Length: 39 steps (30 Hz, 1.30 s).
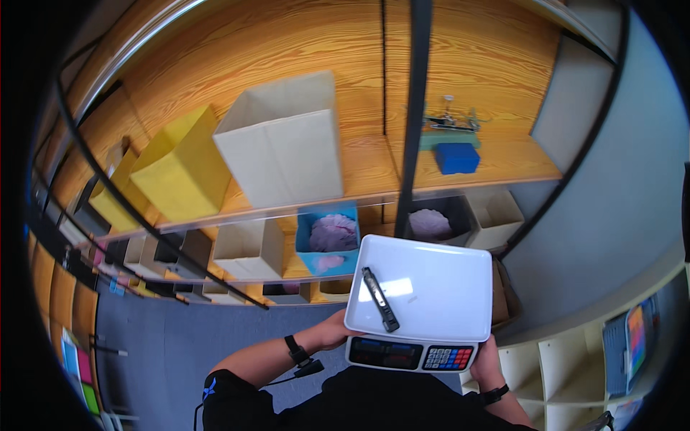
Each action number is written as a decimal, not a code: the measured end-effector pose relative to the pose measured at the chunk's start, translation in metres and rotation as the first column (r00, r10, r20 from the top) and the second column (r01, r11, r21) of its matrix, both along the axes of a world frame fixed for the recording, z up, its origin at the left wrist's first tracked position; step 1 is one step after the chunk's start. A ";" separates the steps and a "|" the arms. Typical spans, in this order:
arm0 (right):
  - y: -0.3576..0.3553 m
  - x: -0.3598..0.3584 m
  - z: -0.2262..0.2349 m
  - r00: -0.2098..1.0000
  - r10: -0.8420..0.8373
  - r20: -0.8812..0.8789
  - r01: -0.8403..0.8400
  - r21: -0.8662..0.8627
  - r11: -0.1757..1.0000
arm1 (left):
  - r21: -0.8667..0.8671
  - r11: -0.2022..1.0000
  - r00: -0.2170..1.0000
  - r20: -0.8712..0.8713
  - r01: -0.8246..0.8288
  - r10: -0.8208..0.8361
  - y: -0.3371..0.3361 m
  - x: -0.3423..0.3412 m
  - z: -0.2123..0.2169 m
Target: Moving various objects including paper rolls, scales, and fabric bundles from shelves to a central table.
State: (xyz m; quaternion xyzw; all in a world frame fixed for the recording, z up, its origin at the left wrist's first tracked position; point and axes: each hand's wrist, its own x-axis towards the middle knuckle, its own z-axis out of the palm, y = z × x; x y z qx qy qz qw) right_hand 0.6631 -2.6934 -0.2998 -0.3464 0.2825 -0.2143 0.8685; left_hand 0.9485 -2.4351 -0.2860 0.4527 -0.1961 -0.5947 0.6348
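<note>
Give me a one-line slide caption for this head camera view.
Both hands, left hand and right hand, carry a digital scale, a black clip on its white tray, before wooden shelves.

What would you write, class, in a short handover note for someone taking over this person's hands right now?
Left hand: grips the left edge of the weighing scale.
Right hand: holds the scale's right side, partly hidden beneath it.
Things: the scale is carried at chest height before wooden shelves; a slim dark bar-shaped object lies on its white tray.
Done: scale lifted, object loaded.
Left: scale not yet set down anywhere.
</note>
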 end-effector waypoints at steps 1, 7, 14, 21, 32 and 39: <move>0.007 0.011 -0.007 0.998 0.061 -0.029 -0.060 0.022 0.998 | 0.032 0.998 0.998 -0.026 -0.053 0.054 0.021 -0.004 -0.009; 0.046 0.102 -0.062 0.900 0.378 -0.216 -0.405 -0.100 0.909 | 0.067 0.819 0.801 -0.175 -0.570 0.572 0.136 -0.071 -0.037; 0.182 0.209 -0.054 0.603 0.741 -0.297 -0.797 -0.182 0.575 | 0.165 0.400 0.350 -0.268 -0.901 0.898 0.278 -0.170 -0.060; 0.405 0.298 -0.043 0.332 0.903 -0.274 -0.938 -0.201 0.284 | 0.066 0.034 0.019 -0.212 -0.997 0.977 0.444 -0.193 -0.049; 0.734 0.369 -0.025 -0.052 0.991 -0.126 -0.981 -0.177 -0.074 | 0.065 -0.299 -0.305 -0.136 -0.952 0.942 0.691 -0.212 -0.016; 0.914 0.439 -0.053 -0.207 0.974 -0.096 -0.977 -0.031 -0.210 | 0.076 -0.395 -0.402 -0.167 -0.916 0.900 0.849 -0.162 -0.036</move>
